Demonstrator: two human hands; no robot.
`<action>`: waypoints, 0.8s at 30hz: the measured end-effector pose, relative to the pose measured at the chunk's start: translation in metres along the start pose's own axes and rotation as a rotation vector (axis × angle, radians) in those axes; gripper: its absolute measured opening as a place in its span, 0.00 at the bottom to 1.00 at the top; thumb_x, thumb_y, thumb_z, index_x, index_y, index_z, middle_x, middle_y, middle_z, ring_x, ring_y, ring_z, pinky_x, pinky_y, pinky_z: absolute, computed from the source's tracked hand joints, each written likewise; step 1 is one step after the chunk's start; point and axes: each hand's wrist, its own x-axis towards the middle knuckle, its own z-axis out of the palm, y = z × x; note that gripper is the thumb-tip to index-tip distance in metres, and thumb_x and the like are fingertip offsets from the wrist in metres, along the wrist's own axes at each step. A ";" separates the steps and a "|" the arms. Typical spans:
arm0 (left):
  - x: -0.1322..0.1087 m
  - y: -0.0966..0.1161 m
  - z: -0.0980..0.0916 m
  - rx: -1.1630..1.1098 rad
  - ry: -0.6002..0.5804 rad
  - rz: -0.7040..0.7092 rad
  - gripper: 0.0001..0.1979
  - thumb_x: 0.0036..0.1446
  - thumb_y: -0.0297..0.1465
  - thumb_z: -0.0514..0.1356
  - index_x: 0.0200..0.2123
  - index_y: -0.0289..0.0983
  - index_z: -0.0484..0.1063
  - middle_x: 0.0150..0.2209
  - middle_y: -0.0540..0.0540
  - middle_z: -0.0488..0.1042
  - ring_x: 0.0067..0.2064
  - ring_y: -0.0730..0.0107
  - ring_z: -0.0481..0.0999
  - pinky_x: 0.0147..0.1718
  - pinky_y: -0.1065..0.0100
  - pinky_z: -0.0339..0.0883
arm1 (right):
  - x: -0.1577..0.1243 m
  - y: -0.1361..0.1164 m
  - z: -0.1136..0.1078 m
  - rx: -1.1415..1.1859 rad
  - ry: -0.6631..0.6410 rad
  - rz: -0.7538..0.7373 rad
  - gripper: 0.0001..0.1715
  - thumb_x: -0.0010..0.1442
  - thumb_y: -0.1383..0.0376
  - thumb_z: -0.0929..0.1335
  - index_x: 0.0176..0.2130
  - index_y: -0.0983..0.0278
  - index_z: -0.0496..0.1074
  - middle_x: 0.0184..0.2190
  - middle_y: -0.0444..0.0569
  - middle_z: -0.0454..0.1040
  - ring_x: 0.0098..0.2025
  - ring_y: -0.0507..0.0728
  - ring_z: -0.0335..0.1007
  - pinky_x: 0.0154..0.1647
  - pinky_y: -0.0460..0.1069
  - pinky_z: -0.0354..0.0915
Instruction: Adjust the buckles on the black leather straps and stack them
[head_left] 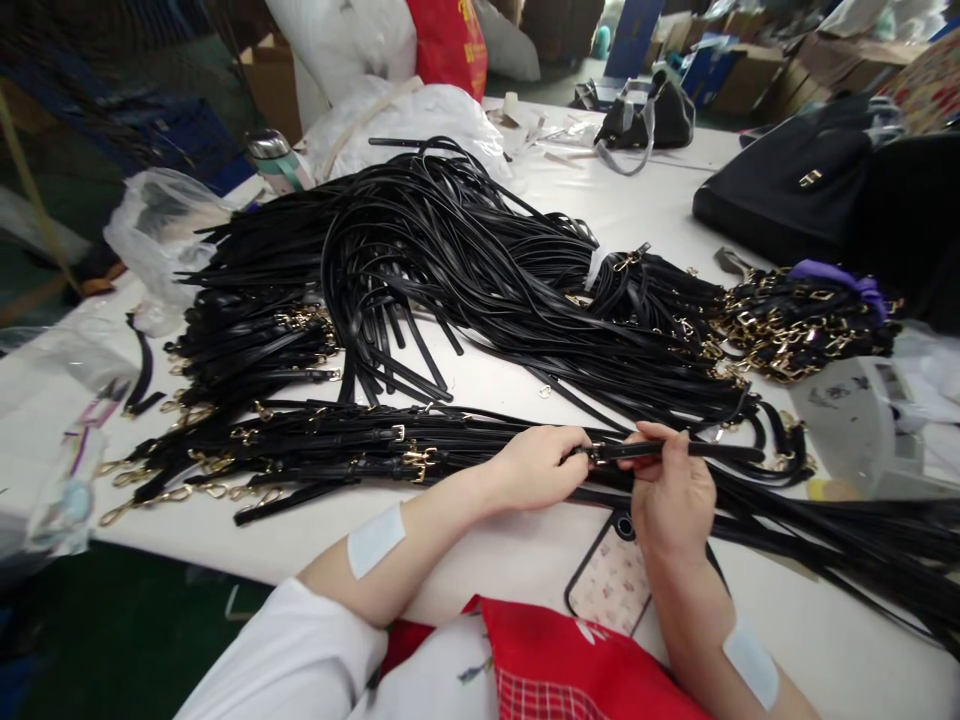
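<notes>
Between my two hands lies a narrow black strap (675, 449) with a small gold buckle (596, 453). My left hand (541, 466) is closed on the strap at the buckle, fingertips pinched together. My right hand (673, 490) pinches the strap just right of the buckle, and its free end sticks out past my fingers. Beneath both hands runs a row of black straps (360, 440) with gold buckles and snap hooks at the left. A large heap of black straps (450, 230) spreads behind them. Below my right hand is a phone in a patterned case (609, 570).
At right sit a bundle of gold-clasped straps (795, 320), a grey plastic bin (855, 425) and a black bag (780, 190). A flask (276, 160) stands at the back left. Snips (101, 405) and a plastic bag (165, 225) lie on the left of the white table (217, 540).
</notes>
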 end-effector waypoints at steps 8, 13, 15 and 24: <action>0.002 -0.005 -0.002 0.016 -0.047 0.034 0.12 0.63 0.36 0.52 0.37 0.37 0.72 0.34 0.49 0.76 0.35 0.68 0.72 0.36 0.70 0.64 | -0.002 -0.003 -0.001 0.014 0.025 0.015 0.24 0.65 0.48 0.63 0.39 0.65 0.74 0.28 0.48 0.78 0.22 0.51 0.72 0.27 0.48 0.69; 0.002 -0.006 -0.004 0.028 -0.058 0.041 0.11 0.63 0.31 0.49 0.39 0.37 0.71 0.38 0.47 0.77 0.39 0.66 0.74 0.41 0.68 0.66 | -0.001 0.002 -0.007 -0.126 -0.090 0.028 0.14 0.56 0.56 0.74 0.37 0.64 0.77 0.29 0.46 0.79 0.25 0.53 0.75 0.29 0.49 0.72; 0.003 -0.006 -0.004 0.030 -0.048 0.042 0.13 0.64 0.32 0.48 0.38 0.37 0.72 0.37 0.47 0.77 0.38 0.66 0.74 0.40 0.68 0.66 | -0.003 0.002 -0.009 -0.228 -0.131 0.008 0.14 0.56 0.56 0.73 0.37 0.64 0.78 0.27 0.46 0.79 0.26 0.55 0.76 0.30 0.50 0.72; 0.008 -0.010 0.006 -0.011 0.073 -0.051 0.13 0.63 0.35 0.52 0.34 0.36 0.74 0.30 0.49 0.76 0.31 0.69 0.71 0.32 0.70 0.64 | -0.006 -0.003 -0.006 -0.216 0.011 -0.124 0.15 0.63 0.54 0.68 0.38 0.64 0.75 0.23 0.46 0.78 0.22 0.54 0.76 0.25 0.47 0.71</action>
